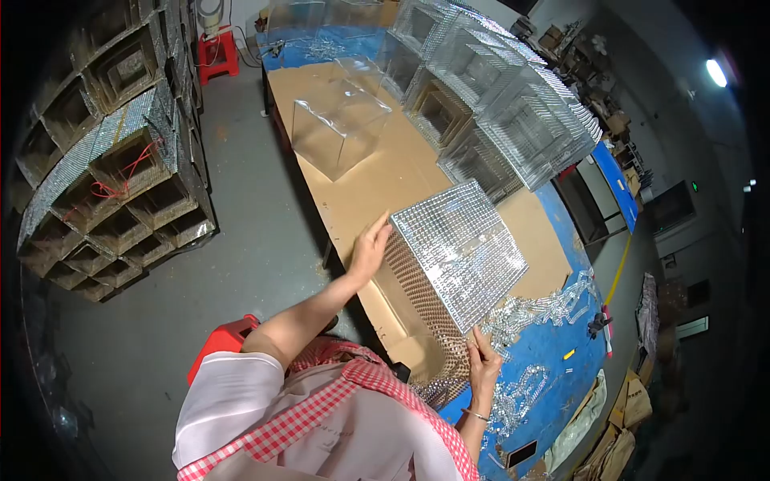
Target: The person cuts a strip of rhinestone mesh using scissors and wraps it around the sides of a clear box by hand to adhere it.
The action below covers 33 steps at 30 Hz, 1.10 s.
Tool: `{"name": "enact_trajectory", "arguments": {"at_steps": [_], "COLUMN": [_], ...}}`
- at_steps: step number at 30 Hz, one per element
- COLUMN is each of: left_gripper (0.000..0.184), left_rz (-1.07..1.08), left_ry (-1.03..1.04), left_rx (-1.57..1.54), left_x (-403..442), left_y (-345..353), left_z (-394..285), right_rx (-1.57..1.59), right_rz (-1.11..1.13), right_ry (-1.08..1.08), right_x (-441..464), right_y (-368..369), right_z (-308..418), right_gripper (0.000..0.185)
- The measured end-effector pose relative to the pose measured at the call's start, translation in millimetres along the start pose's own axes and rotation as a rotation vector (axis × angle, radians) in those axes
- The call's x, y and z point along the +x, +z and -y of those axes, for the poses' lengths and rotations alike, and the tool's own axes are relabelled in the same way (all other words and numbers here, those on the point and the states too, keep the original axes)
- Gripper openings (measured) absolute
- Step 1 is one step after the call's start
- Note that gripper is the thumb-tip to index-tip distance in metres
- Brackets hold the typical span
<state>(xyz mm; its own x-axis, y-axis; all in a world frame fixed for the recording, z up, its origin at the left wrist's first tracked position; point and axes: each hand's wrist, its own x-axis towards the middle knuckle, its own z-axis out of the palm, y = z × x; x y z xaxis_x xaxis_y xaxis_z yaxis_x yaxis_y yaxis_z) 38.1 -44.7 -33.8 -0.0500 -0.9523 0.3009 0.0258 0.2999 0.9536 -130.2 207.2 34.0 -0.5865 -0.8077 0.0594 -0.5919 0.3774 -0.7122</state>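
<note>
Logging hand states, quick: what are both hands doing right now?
Left hand: open, against the silver panel's left corner.
Right hand: at the panel's near corner; whether it grips cannot be told.

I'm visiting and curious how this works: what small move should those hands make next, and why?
Probably the right hand should gently straighten the brown mesh while the left hand steadies the glittering panel. The mesh runs below the panel's near edge and looks bunched close to the right hand, while the left hand is at another corner.
</note>
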Motion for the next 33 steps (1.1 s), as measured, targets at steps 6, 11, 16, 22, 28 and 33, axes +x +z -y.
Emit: {"name": "enact_trajectory", "arguments": {"at_steps": [6,11,16,22,28,33], "left_gripper": [0.029,0.028,0.023,0.035,0.063,0.076], "left_rz": [0.267,0.349,0.341,0.277,0.173,0.278], "left_ry": [-0.264,-0.24,-0.256,-0.251,-0.01,0.537], "left_rx": [-0.579,-0.448,-0.383,-0.296,0.184,0.417], "left_x": [29,33,36,25,-18,-83], "left_y": [-19,-23,-22,-13,14,36], "left_z": [26,33,29,34,17,24], "right_rx": [0.044,0.029,0.008,-0.054,-0.012,0.004], "right_rz": [0.037,0.072,0.063,-0.103,0.019,0.007], "right_ry": [0.021,0.031,0.032,-0.345,0.004,0.009], "right_x": [-2,-3,-4,8,-3,-5], "right_y": [0,-2,-1,7,1,1], "right_z": [-2,7,14,-4,-3,-3], "right_gripper": [0.037,0.038,0.039,0.035,0.036,0.037]}}
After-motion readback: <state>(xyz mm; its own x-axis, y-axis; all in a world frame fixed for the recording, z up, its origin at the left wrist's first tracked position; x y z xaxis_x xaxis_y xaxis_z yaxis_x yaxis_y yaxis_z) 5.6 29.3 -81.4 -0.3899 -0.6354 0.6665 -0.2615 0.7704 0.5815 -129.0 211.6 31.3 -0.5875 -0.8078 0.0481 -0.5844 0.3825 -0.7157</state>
